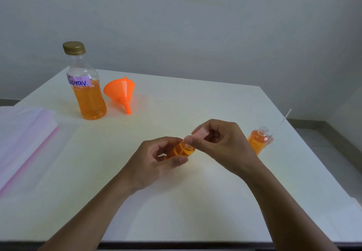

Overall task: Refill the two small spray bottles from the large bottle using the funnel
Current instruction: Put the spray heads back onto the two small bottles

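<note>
1. On the white table (195, 102), a large clear plastic bottle of orange liquid (88, 94), gold-capped and labelled "Spray.", stands far left. The orange plastic funnel (120, 91) lies on its side just beside it.
2. A stack of pinkish-white sheets (23, 133) lies at the left edge.
3. An uncapped small orange-filled bottle (257, 139) stands partly hidden behind the right hand (221, 143), with a thin white tube (282, 122) beside it.
4. The left hand (156, 156) grips a tilted small orange spray bottle (181, 150) above the table's middle.
5. The right hand pinches the pink cap (199, 134) at its neck.

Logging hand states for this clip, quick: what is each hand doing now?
Left hand: grips the small spray bottle by its body.
Right hand: pinches the pinkish cap at that bottle's top.
</note>
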